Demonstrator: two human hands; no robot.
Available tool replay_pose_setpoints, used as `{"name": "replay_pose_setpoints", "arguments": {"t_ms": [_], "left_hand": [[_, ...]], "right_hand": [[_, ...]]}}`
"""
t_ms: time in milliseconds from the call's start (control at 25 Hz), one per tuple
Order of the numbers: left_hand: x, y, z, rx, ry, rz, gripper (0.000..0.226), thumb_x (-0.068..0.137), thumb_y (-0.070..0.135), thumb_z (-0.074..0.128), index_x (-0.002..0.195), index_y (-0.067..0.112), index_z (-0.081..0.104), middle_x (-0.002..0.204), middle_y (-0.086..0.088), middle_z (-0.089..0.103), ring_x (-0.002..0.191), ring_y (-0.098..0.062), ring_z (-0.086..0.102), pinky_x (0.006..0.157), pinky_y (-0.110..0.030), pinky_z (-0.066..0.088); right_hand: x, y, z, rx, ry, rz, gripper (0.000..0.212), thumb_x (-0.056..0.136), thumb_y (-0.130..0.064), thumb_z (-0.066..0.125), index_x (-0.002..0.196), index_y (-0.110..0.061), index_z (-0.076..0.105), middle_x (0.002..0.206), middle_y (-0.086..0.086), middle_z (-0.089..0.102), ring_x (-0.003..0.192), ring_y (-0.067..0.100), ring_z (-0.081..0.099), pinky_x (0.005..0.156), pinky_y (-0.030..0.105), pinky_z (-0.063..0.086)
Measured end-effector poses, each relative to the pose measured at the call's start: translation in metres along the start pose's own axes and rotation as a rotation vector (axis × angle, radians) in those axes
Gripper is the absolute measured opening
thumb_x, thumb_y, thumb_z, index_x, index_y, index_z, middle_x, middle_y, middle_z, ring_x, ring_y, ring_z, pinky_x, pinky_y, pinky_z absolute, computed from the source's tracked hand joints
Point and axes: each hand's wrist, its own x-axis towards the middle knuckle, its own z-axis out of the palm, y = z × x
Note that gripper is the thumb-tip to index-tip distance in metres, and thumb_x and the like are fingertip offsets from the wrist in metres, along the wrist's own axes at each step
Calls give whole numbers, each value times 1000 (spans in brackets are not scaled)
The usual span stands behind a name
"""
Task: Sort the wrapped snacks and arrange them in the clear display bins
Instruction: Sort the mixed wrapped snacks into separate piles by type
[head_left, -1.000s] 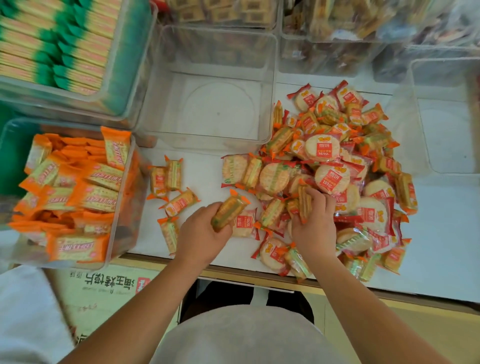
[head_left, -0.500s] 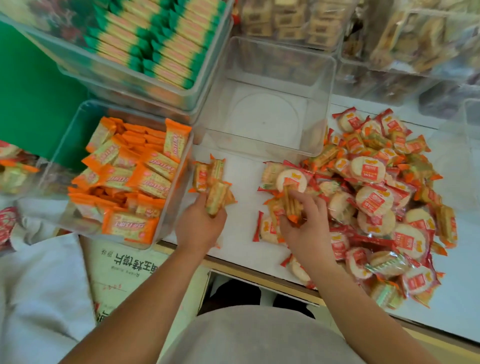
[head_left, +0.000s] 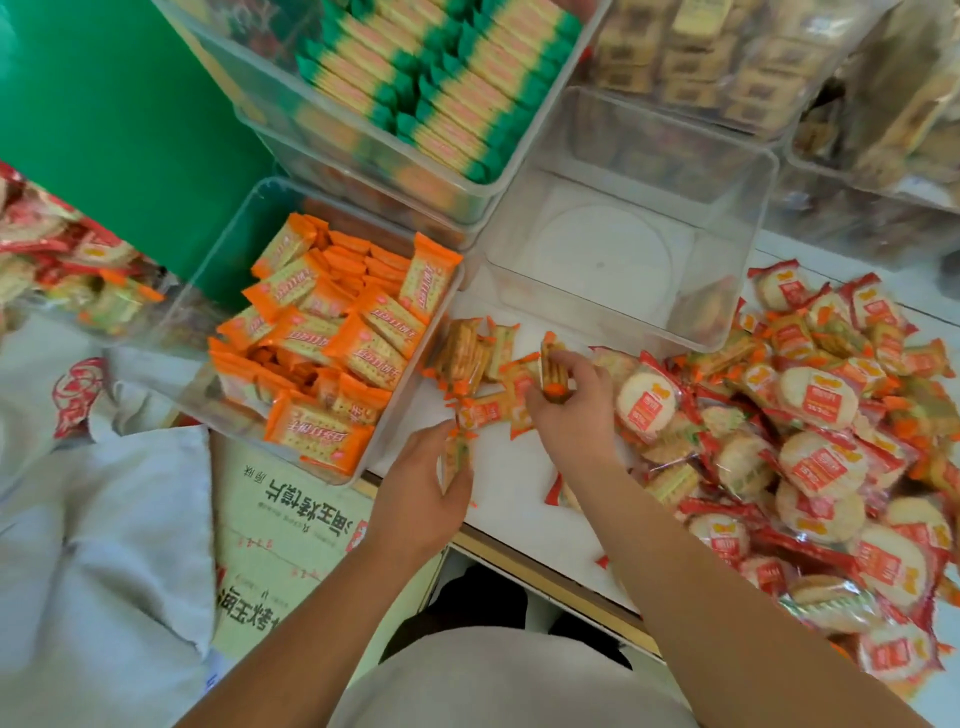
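Sorting: left hand (head_left: 421, 499) and right hand (head_left: 571, 415) each grip an orange-ended cracker packet (head_left: 553, 374) beside the clear plastic orange-filled bin (head_left: 228, 234); slack grips risk drops.

orange-wrapped cracker packs (head_left: 462, 358) loose beside a half-full clear bin (head_left: 236, 244), red-wrapped round snacks (head_left: 810, 405) heaped rightward

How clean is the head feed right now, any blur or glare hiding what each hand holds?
Head view: the left hand and its small packet are smeared by motion, print unreadable; the right hand and its cracker packet look sharper. Head view: light is soft and even, no hard glare; the empty clear bin has hazy walls.
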Motion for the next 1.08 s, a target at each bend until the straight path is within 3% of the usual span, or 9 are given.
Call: {"name": "replay_pose_setpoints", "arguments": {"t_ms": [120, 200, 320, 440, 600, 760, 880, 1000, 1080], "left_hand": [[-4, 0, 4, 31, -13, -1, 49, 97, 24, 65, 145, 22, 54, 134, 5, 62, 121, -14, 59, 93, -26, 46], [-7, 7, 20, 34, -58, 24, 46, 97, 26, 65, 141, 19, 58, 135, 2, 64, 121, -15, 61, 96, -27, 47], [-14, 25, 62, 19, -202, 59, 39, 97, 29, 65, 135, 21, 62, 132, 5, 64, 115, -12, 63, 96, -29, 51], [-21, 49, 104, 32, -354, 134, 37, 97, 30, 64, 134, 23, 63, 128, 5, 65, 113, -12, 62, 96, -33, 52], [-12, 93, 152, 62, -451, 277, 39, 98, 28, 61, 137, 25, 60, 122, 3, 67, 109, -16, 63, 89, -32, 51], [8, 112, 196, 267, -397, 243, 57, 89, 45, 68, 141, 24, 53, 127, 0, 63, 115, -23, 61, 89, -39, 55], [9, 113, 212, 394, -333, 192, 61, 83, 53, 72, 134, 24, 55, 117, -1, 64, 110, -25, 61, 83, -41, 57], [-9, 118, 197, 246, -259, 129, 50, 80, 52, 77, 121, 25, 65, 104, 3, 66, 98, -19, 64, 78, -37, 56], [-35, 120, 184, 142, -279, 83, 36, 79, 48, 79, 109, 34, 65, 96, 13, 66, 90, -10, 64, 75, -33, 55]], "right_hand": [[5, 1, 0, -39, -135, 76, 61, 90, -41, 73, 147, -34, 51, 138, -7, 45, 123, 9, 48, 106, 32, 43], [-12, 15, -20, -115, -148, 108, 54, 92, -40, 71, 142, -26, 58, 143, -4, 54, 130, 14, 52, 109, 34, 43], [-55, 47, -63, -121, -89, 159, 32, 96, -34, 68, 125, -20, 69, 121, -7, 71, 107, 8, 66, 93, 26, 52], [-96, 78, -108, -98, -3, 233, 20, 98, -32, 66, 115, -24, 70, 98, -14, 72, 82, -4, 66, 72, 15, 53], [-135, 109, -159, -53, 149, 307, 20, 98, -37, 66, 114, -28, 69, 104, -19, 70, 95, -3, 65, 77, 14, 49], [-158, 131, -199, 4, 268, 345, 11, 97, -31, 68, 107, -31, 69, 97, -17, 72, 87, -9, 65, 73, 12, 49], [-169, 153, -229, -68, 447, 323, 18, 94, -26, 71, 110, -29, 64, 102, -16, 66, 89, -2, 63, 72, 14, 47], [-173, 175, -259, -85, 533, 382, 23, 90, -25, 75, 106, -24, 59, 100, -14, 60, 89, 8, 62, 71, 29, 47], [-176, 195, -272, -119, 421, 439, 20, 89, -26, 74, 102, -22, 60, 99, -9, 62, 89, 15, 63, 70, 33, 46]]}}
